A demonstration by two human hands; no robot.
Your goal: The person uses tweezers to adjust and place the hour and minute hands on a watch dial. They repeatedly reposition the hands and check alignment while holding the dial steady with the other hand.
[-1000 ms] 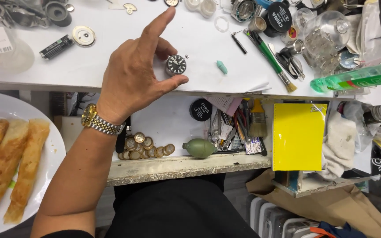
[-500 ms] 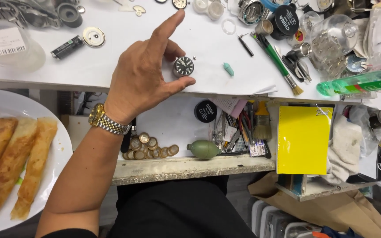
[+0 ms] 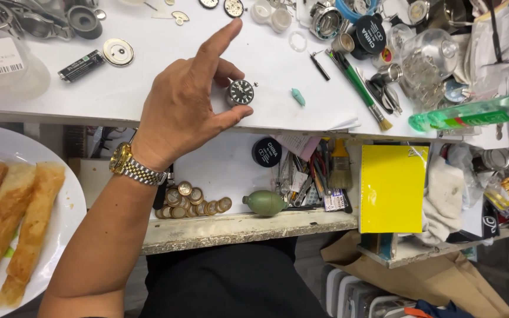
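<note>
My left hand (image 3: 178,112) reaches over the white workbench (image 3: 119,94), back of the hand up, with a gold wristwatch (image 3: 134,168) on the wrist. Its thumb and middle finger pinch a small round watch head with a dark dial (image 3: 240,92), held just above the bench top. The index finger points straight up and away. A tiny teal piece (image 3: 298,96) lies on the bench just right of the watch head. My right hand is not in view.
A white plate (image 3: 78,206) with folded golden pancakes (image 3: 30,224) sits at the left. Below the bench, an open drawer holds round metal discs (image 3: 192,200), a green blower bulb (image 3: 264,202), tools and a yellow pad (image 3: 391,188). Brushes, jars and a green bottle (image 3: 472,113) crowd the right.
The hand keeps the same pinch on the watch head and has barely moved. The view has shifted slightly.
</note>
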